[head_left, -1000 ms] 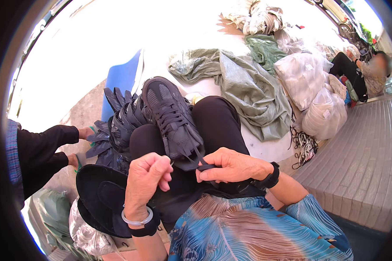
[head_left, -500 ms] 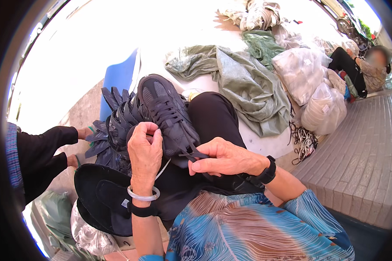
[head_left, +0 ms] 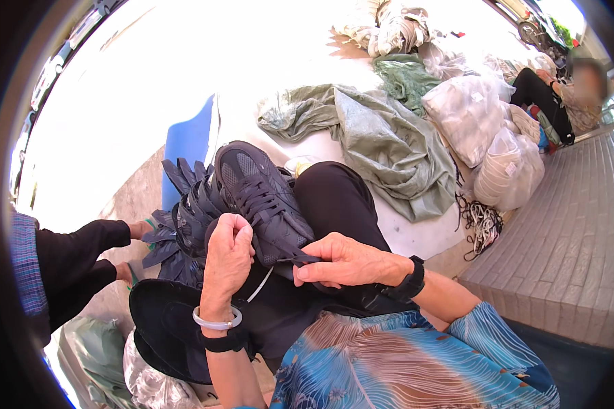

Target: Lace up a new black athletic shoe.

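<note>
A dark grey sneaker (head_left: 256, 187) rests across my lap, its toe pointing away and its laces threaded over the front. Close to its near end, my right hand (head_left: 344, 260) pinches a dark flat shoelace (head_left: 300, 258) between thumb and fingers. Along the shoe's left side is my left hand (head_left: 229, 258), closed with thumb and forefinger together; whatever it grips is hidden. A thin white strip (head_left: 260, 285) shows below the shoe, between my hands. Nested dark shoe uppers (head_left: 194, 215) lean in a row left of the sneaker.
Black padded pieces (head_left: 164, 327) lie by my left forearm. Ahead are a grey-green sheet (head_left: 382, 143), filled plastic bags (head_left: 467, 116) and bundled cords (head_left: 481, 225). A tiled ledge (head_left: 559, 238) runs along the right. One person's legs (head_left: 82, 252) are at left; another person (head_left: 559, 95) sits far right.
The shoe and both hands sit slightly lower in view. My right hand has drawn the lace a little closer to the shoe's near end; its pinch stays closed.
</note>
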`<action>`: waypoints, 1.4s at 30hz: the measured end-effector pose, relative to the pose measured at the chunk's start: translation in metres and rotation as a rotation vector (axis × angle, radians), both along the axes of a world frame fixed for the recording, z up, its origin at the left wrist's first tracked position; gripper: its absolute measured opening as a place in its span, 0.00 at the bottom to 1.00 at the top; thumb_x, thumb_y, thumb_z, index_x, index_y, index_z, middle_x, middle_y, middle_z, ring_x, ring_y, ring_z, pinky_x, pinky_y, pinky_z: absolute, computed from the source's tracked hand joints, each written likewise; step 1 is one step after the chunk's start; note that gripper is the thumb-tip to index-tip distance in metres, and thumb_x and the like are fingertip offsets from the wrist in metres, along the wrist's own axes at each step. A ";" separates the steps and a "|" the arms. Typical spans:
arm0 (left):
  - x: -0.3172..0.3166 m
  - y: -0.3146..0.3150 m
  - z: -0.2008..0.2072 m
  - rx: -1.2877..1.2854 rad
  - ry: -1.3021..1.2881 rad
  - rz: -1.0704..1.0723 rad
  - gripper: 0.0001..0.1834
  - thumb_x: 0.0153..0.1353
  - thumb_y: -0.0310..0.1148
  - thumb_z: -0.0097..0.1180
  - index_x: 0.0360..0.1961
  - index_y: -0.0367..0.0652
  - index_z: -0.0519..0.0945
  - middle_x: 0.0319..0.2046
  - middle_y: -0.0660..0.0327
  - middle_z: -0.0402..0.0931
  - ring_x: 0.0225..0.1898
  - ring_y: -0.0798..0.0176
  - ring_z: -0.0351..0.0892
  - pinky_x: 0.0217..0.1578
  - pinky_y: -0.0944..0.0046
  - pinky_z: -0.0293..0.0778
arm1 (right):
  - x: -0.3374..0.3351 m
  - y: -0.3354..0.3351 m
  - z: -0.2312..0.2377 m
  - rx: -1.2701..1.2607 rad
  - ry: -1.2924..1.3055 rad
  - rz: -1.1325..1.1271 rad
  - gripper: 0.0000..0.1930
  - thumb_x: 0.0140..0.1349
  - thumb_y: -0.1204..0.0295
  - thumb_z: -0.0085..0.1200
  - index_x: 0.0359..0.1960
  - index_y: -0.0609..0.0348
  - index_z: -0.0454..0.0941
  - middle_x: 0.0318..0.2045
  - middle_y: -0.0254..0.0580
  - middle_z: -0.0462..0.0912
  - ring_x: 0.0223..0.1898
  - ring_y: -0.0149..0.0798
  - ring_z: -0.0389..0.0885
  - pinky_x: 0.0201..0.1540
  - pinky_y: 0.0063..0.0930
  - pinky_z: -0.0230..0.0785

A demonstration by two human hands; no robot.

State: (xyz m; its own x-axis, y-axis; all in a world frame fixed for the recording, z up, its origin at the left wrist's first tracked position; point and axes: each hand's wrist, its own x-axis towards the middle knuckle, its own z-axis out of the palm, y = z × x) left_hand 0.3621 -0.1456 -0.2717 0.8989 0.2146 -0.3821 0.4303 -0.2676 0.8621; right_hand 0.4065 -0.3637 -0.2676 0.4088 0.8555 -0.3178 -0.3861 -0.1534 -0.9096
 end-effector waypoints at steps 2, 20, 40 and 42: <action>-0.005 0.002 -0.010 -0.001 -0.052 0.039 0.04 0.65 0.29 0.50 0.36 0.39 0.72 0.25 0.65 0.69 0.23 0.76 0.69 0.22 0.74 0.68 | -0.002 0.001 0.001 0.004 0.016 -0.003 0.12 0.64 0.66 0.53 0.31 0.63 0.81 0.14 0.30 0.71 0.17 0.21 0.68 0.19 0.18 0.58; -0.010 0.013 -0.028 -0.233 -0.053 0.103 0.05 0.61 0.25 0.49 0.38 0.36 0.72 0.22 0.64 0.70 0.18 0.73 0.70 0.17 0.72 0.70 | -0.006 0.001 -0.013 0.145 0.151 0.016 0.12 0.63 0.64 0.55 0.32 0.61 0.82 0.16 0.25 0.72 0.17 0.17 0.65 0.17 0.14 0.53; -0.053 -0.043 0.034 -0.271 -0.044 -0.243 0.18 0.69 0.41 0.44 0.38 0.38 0.81 0.25 0.61 0.78 0.25 0.70 0.77 0.28 0.71 0.73 | -0.062 0.023 0.010 0.326 -1.004 0.115 0.12 0.58 0.68 0.51 0.29 0.69 0.76 0.29 0.59 0.79 0.35 0.56 0.77 0.42 0.46 0.68; -0.053 -0.044 0.040 -0.249 0.077 -0.169 0.17 0.68 0.41 0.47 0.37 0.38 0.80 0.26 0.61 0.79 0.28 0.69 0.77 0.33 0.69 0.74 | -0.063 0.019 0.002 0.259 -0.958 0.269 0.13 0.60 0.67 0.50 0.31 0.68 0.74 0.30 0.56 0.78 0.35 0.54 0.78 0.41 0.44 0.69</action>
State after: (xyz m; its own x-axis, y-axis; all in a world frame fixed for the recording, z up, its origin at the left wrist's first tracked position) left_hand 0.3095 -0.1899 -0.2319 0.8801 -0.0441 -0.4728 0.4646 -0.1252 0.8766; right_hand 0.3439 -0.3448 -0.2659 0.1783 0.9521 0.2486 0.5375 0.1174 -0.8351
